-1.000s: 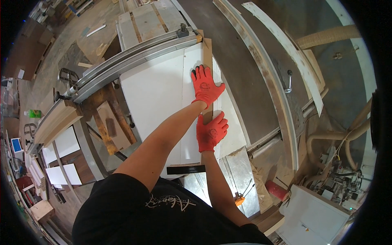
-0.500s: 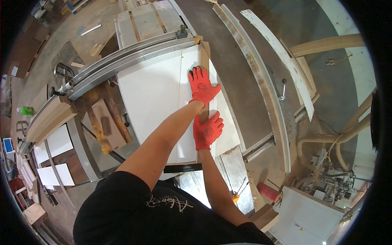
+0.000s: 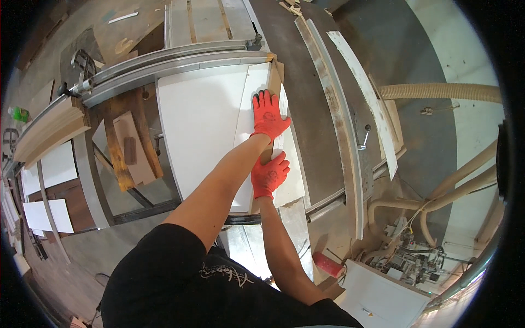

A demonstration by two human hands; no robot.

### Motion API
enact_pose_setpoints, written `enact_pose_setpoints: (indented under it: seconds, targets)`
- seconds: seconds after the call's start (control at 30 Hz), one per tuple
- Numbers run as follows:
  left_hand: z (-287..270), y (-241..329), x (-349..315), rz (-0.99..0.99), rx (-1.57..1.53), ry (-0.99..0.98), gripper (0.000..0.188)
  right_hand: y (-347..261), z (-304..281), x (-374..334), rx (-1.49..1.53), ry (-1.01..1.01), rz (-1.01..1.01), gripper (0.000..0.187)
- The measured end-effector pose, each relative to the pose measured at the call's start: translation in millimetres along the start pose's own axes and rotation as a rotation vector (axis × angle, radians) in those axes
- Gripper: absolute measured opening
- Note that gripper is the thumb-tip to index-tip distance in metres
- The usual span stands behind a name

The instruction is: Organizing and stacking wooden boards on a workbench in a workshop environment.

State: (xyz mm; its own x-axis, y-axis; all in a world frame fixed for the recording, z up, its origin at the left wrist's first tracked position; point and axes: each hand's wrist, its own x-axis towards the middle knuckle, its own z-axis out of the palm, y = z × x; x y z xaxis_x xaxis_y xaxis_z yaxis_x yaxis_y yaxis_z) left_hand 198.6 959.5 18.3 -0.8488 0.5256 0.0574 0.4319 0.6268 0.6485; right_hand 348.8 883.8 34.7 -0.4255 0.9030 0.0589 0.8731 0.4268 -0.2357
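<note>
Both my hands wear red gloves and rest on a narrow light-brown strip (image 3: pixel 276 80) lying along the right side of a large white panel (image 3: pixel 199 117). My left hand (image 3: pixel 269 116) presses flat, fingers stretched away from me and thumb out to the right. Nearer to me, my right hand (image 3: pixel 269 176) lies over the same strip, its fingers apart and pointing up to the right. Neither hand wraps round anything. Under the strip's left side runs a narrower white piece (image 3: pixel 253 82); another white piece (image 3: pixel 293 172) shows to its right.
A metal fence (image 3: pixel 180 60) crosses beyond the panel. To the right stand a dark machine table (image 3: pixel 306 104), a long rail (image 3: pixel 333 98) and a white offcut (image 3: pixel 363 90). Stacked boards (image 3: pixel 52 131) lie at left. Hoses (image 3: pixel 443 93) and a white cabinet (image 3: pixel 377 295) are at right.
The view has shifted, so the surroundings sit slightly differently in the picture. Both hands keep nearly the same places on the strip.
</note>
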Motion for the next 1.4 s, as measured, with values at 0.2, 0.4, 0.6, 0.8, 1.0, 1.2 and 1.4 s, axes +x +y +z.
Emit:
enact_pose_setpoints:
  seconds: [0.2,0.4,0.6,0.8,1.0,1.2,1.4]
  targets:
    - [2.0,0.5,1.1,0.02,-0.03,0.055,0.086,3.1,2.3,3.9,-0.02,0.013,-0.03,0.089]
    - [5.4,-1.0,-1.1,0.02,-0.026,0.042,0.086,10.2,9.0,4.9,-0.052,0.006,-0.01,0.091]
    - [3.6,-2.7,-6.7,0.024,-0.015,0.025,0.088,7.9,6.8,-3.5,-0.07,0.029,-0.02,0.087]
    - [1.7,0.8,-7.5,0.029,0.011,-0.017,0.091,5.2,4.0,-7.1,-0.018,0.056,0.015,0.084]
    - [17.5,0.4,-2.6,0.108,0.031,0.122,0.095,11.4,-23.8,-14.1,0.143,-0.02,-0.048,0.087]
    - [20.7,1.5,-2.9,0.188,0.037,0.184,0.087,122.0,-66.7,-92.1,0.244,0.211,-0.007,0.065]
    - [10.8,0.3,-10.5,0.17,0.097,0.048,0.09,268.8,-70.4,-244.9,-0.237,0.172,0.719,0.098]
